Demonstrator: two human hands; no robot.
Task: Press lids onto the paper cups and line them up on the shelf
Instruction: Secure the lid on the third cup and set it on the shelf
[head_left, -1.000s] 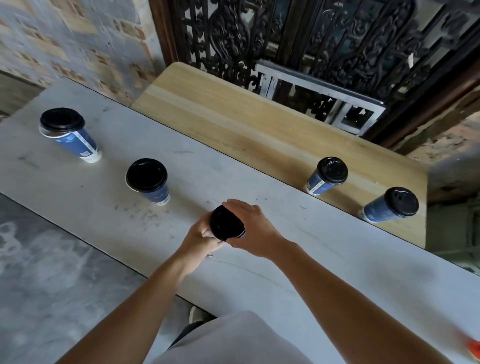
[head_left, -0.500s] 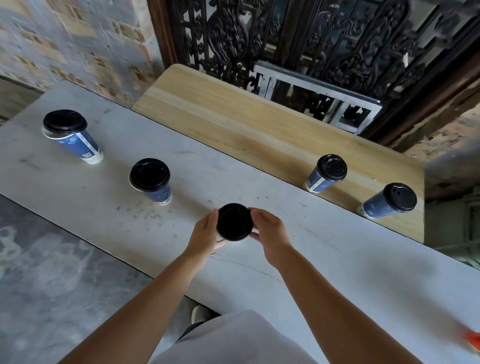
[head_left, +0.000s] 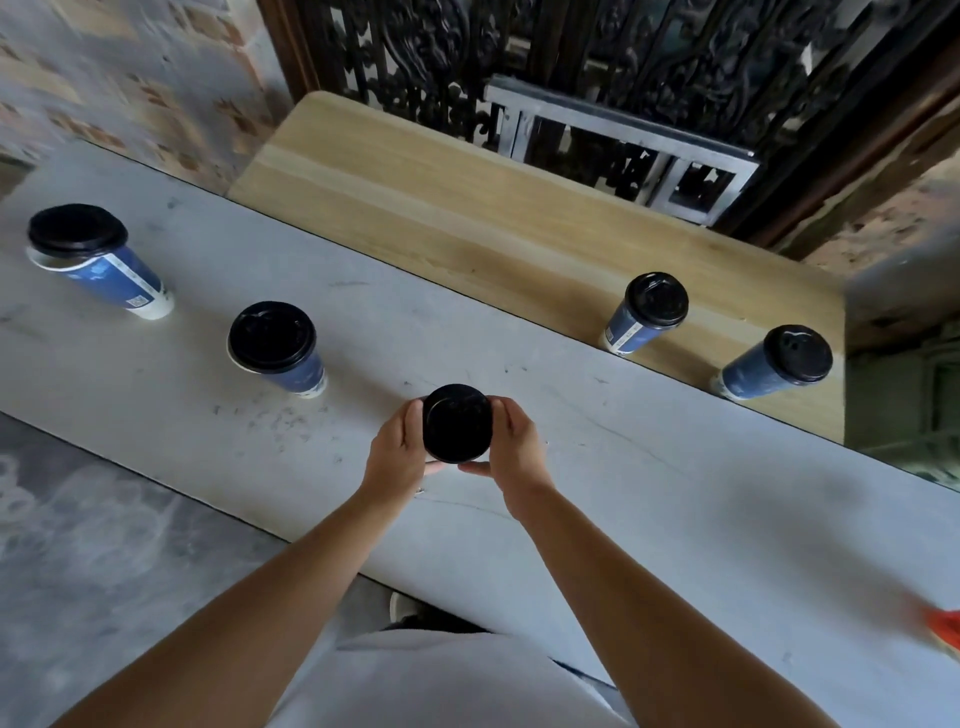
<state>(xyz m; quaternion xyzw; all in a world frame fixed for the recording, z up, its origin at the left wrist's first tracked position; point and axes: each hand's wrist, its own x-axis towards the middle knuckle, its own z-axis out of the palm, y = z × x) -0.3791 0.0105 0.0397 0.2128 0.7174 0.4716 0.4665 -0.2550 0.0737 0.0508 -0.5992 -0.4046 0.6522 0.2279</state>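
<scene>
Right hand (head_left: 515, 446) has come off the top of the lid since 1.0 s ago and now sits at the side. Both hands flank the held cup (head_left: 457, 423), and the left hand (head_left: 397, 451) is on the opposite side. Fingers of each hand curl round the cup wall below the black lid, and the thumbs meet on the near side. Cup body is hidden by the lid and hands, so I cannot tell whether its base touches the grey table (head_left: 675, 499). Held cup is over the table's middle, nearer its front edge. To the left on the table are the second cup (head_left: 275, 345) and, well apart, the far-left cup (head_left: 98, 262). Both are lidded, with a white rim showing under each lid. On the wooden shelf (head_left: 467, 218) behind stand two lidded cups, the shelf cup (head_left: 647, 314) and the end cup (head_left: 776, 364), near each other.
</scene>
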